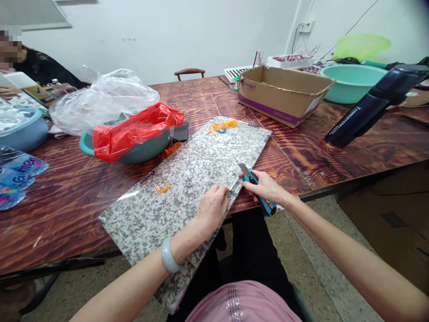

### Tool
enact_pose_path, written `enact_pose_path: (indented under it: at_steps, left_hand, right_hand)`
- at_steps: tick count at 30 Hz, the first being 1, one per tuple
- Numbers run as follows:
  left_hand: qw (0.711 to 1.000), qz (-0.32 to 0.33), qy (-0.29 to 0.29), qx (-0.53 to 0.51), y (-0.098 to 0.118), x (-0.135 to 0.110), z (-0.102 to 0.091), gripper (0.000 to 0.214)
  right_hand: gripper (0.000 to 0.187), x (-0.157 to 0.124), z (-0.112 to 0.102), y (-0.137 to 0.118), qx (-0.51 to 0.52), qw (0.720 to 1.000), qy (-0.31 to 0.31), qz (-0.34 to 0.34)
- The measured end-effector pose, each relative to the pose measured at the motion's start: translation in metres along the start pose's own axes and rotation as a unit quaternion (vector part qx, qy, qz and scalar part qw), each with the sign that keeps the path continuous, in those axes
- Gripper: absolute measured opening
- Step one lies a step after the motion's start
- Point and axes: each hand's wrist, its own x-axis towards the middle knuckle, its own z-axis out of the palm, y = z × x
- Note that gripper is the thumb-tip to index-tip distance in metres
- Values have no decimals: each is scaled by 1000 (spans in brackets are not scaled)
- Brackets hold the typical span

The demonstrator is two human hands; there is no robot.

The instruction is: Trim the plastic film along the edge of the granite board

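My left hand (212, 208) is closed in a pinch on a thin, pale stick-like piece (234, 184) whose kind I cannot make out. It rests near the right edge of a grey speckled stone-look board (157, 232). In my right hand (266, 187) is a blue and black utility knife (268, 206), its blade out and pointing up and away to the left. The right fingertips are close to the stick's far end; whether they touch it I cannot tell. Orange plastic pieces (225, 126) and a small blue piece lie at the board's far end. Another orange piece (162, 188) lies nearer, on the left.
A green basin (144, 150) with a red bag (134, 134) stands left of the board. Behind the board are a cardboard box (271, 100) and a turquoise basin (351, 82). A dark bottle (365, 109) leans at right. Another person's sleeve (47, 67) shows far left.
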Motion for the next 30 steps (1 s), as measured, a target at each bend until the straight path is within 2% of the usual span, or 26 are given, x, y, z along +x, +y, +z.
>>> enact_pose_path:
  at_steps: [15,24,27,30]
  left_hand:
    - [999,15,24,-21,-6,0,3,19]
    - [1000,10,15,-21,-3,0,0,18]
    - [1000,9,15,-23,-2,-1,-1,18]
    - [999,12,18,-24,-3,-1,0,17]
  right_hand:
    - [27,-1,5,-10,23,1000,9,14]
    - [29,-3,6,-8,17,1000,3,20]
    - [31,-3,3,-8,-5,1000,3,15]
    - [24,-5,-1,-10,-83,995,31,-37]
